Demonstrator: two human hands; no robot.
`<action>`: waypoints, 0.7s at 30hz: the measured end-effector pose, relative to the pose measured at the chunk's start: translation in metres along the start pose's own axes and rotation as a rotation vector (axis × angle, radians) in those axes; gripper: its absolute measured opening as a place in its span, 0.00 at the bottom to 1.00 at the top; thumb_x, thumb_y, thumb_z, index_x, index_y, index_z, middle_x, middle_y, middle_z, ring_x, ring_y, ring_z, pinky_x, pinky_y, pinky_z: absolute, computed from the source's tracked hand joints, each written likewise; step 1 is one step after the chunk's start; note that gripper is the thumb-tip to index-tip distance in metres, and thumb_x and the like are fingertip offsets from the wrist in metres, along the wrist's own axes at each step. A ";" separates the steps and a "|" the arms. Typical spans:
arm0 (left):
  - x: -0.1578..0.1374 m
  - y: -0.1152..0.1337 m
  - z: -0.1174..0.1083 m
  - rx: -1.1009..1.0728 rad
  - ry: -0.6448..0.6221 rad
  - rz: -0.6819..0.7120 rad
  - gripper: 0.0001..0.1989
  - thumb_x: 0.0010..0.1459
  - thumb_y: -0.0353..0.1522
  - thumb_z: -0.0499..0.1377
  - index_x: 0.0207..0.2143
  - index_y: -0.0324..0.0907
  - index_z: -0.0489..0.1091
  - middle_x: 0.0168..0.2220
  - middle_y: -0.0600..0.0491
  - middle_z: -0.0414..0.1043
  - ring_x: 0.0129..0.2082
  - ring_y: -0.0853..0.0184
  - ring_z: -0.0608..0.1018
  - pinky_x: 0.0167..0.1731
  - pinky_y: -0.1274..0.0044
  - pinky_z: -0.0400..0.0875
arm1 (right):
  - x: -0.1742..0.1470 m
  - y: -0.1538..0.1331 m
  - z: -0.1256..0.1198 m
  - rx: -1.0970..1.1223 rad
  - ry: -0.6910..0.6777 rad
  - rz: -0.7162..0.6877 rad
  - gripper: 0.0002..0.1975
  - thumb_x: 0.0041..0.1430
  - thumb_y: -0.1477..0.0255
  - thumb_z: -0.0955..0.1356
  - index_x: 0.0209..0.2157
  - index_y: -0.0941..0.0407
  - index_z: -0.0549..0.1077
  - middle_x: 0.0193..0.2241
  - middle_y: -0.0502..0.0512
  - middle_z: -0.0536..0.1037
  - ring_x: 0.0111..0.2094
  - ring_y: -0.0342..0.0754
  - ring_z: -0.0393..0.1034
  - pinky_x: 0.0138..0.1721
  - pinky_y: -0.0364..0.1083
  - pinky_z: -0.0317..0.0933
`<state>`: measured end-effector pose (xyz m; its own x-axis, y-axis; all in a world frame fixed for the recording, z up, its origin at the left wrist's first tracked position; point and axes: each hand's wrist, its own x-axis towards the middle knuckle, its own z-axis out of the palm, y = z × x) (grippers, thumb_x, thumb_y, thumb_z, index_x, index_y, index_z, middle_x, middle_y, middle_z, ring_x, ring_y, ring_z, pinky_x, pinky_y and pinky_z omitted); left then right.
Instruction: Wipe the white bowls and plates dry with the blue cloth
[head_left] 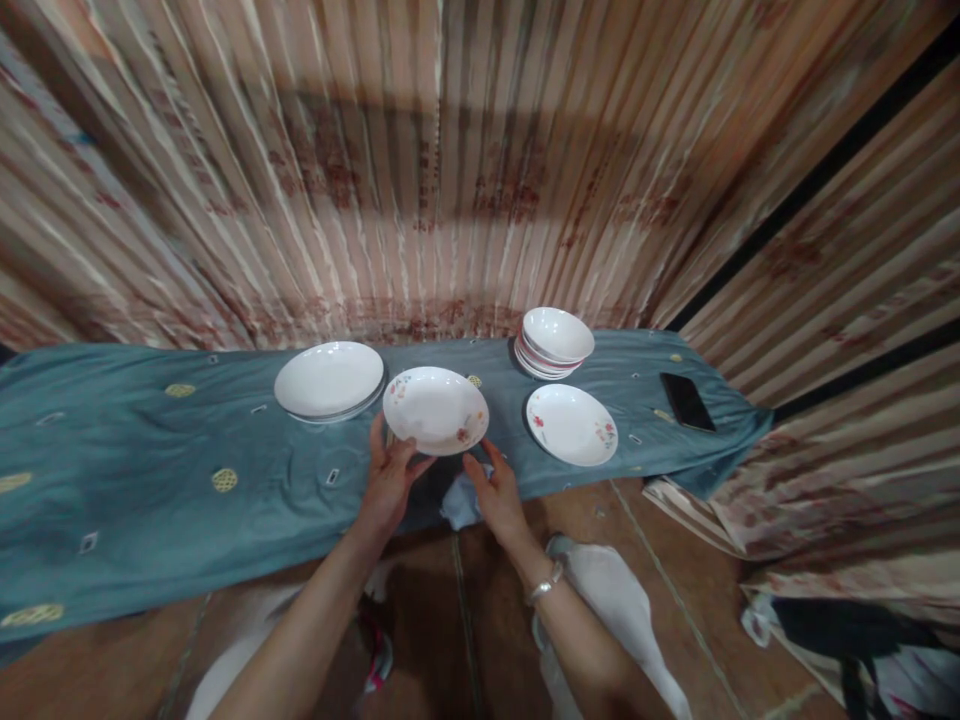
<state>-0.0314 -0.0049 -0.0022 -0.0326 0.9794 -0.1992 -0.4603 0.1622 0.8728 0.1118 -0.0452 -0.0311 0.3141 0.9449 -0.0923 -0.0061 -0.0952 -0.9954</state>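
A white plate with floral decoration (435, 408) is held between my hands over the table's front part. My left hand (389, 478) grips its lower left rim, thumb on top and fingers at the side and beneath. On the lower right rim are the fingertips of my right hand (498, 490). A pale blue cloth (460, 503) shows beside my right hand, at the table edge; I cannot tell whether the hand touches it. Left of the held plate is a stack of white plates (330, 380). Another floral plate (571, 426) lies to the right.
A stack of white bowls (558, 335) stands at the back right. Near the right end lies a dark phone (687, 402). The teal tablecloth (150, 470) covers the narrow table. Patterned curtains (480, 180) hang close behind, and a dark bag (847, 628) is low at right.
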 end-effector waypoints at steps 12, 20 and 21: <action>-0.008 -0.007 -0.004 0.203 -0.052 -0.109 0.41 0.49 0.35 0.64 0.66 0.46 0.58 0.52 0.45 0.74 0.51 0.52 0.76 0.36 0.66 0.80 | 0.033 -0.051 -0.033 -0.346 0.024 -0.503 0.27 0.66 0.60 0.62 0.62 0.57 0.63 0.57 0.64 0.73 0.57 0.54 0.67 0.60 0.55 0.59; -0.002 -0.009 -0.007 0.177 -0.019 -0.127 0.40 0.47 0.37 0.67 0.64 0.47 0.62 0.60 0.45 0.69 0.54 0.51 0.75 0.36 0.67 0.80 | 0.063 -0.016 -0.043 -0.632 -0.126 -0.629 0.22 0.69 0.65 0.58 0.58 0.57 0.69 0.57 0.64 0.73 0.59 0.55 0.66 0.61 0.57 0.60; 0.000 -0.011 -0.009 0.172 -0.015 -0.133 0.41 0.47 0.39 0.67 0.64 0.47 0.62 0.60 0.44 0.68 0.54 0.50 0.75 0.35 0.68 0.80 | 0.065 -0.016 -0.046 -0.658 -0.115 -0.640 0.21 0.69 0.67 0.58 0.56 0.58 0.71 0.53 0.64 0.76 0.55 0.55 0.69 0.59 0.57 0.63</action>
<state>-0.0343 -0.0079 -0.0153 0.0318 0.9493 -0.3127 -0.3012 0.3074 0.9027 0.1761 0.0033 -0.0204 -0.0246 0.9006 0.4340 0.6881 0.3301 -0.6461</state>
